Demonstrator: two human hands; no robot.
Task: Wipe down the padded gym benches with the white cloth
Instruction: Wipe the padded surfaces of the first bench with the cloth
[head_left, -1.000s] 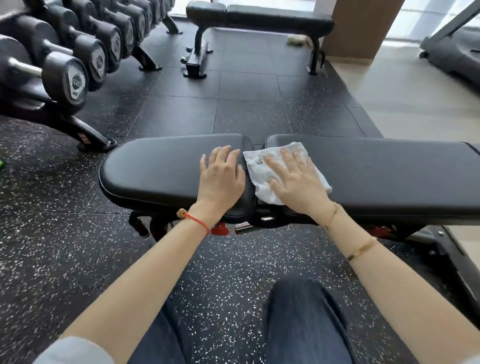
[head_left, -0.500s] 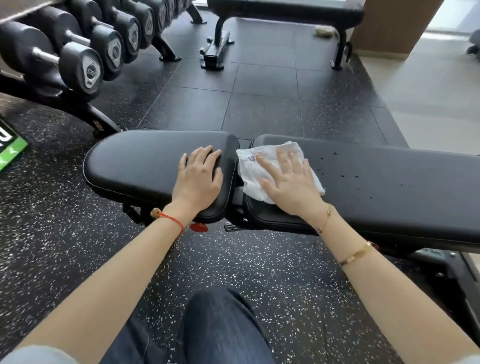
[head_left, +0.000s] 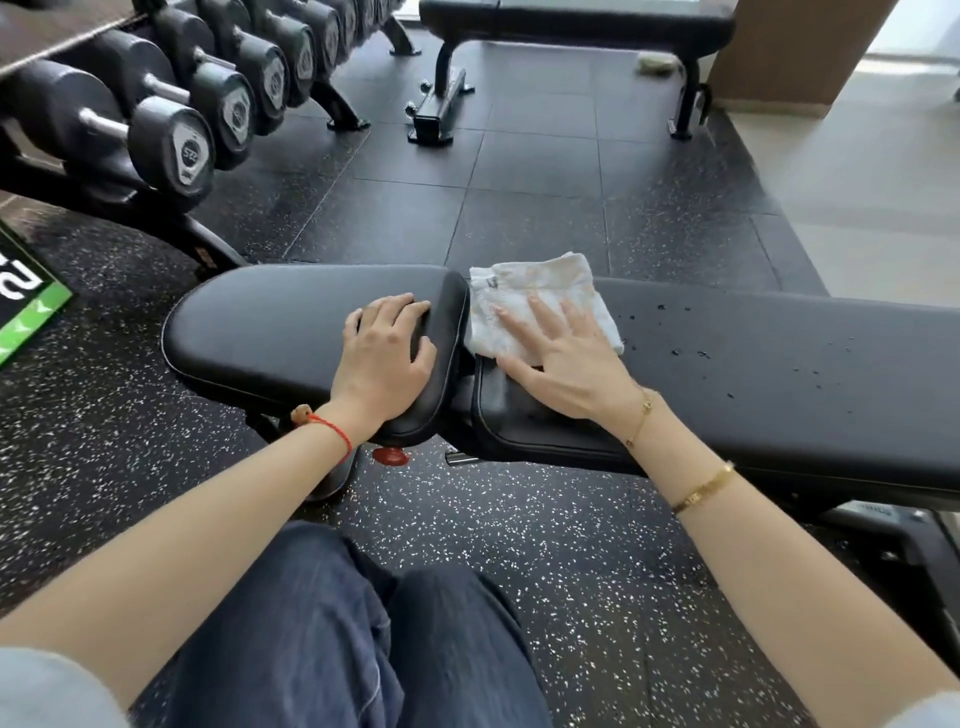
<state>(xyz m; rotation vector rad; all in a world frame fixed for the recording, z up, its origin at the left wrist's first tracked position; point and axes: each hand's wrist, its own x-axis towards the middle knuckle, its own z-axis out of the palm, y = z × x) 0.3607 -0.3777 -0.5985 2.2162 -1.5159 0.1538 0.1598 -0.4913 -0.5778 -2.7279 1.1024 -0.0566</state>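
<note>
— Left hand (head_left: 387, 358)?
— Palm down on the short black padded seat pad (head_left: 291, 332), near its right end, fingers loosely bent over the leather, gripping nothing. Red string bracelet (head_left: 332, 428) at the wrist.

— And the right hand (head_left: 563, 364)?
— Flat, fingers straight and spread, pressing the folded white terry cloth (head_left: 540, 301) onto the left end of the long black padded back pad (head_left: 779, 374). Not clenched, not pinching; just pressing down. Two thin gold bracelets (head_left: 701, 488) along that forearm.

— Where exactly is the cloth?
— Under and ahead of the right fingers, just right of the gap between the two pads, its left edge touching the seat pad's end. Faint yellowish staining on the far part.

— Anything on the pad past the right hand?
— Scattered small droplets (head_left: 680, 348) to the right of the cloth, spread over the leather.

— Anything that holds other things?
— Beyond and left of the left hand, a black metal rack (head_left: 156, 208) carrying a row of black dumbbells (head_left: 171, 140), side by side. Farther ahead of both hands, a second flat black padded bench (head_left: 571, 23) on the speckled black rubber floor (head_left: 519, 530).

— Below the hands?
— Knees in dark blue jeans (head_left: 337, 639).
</note>
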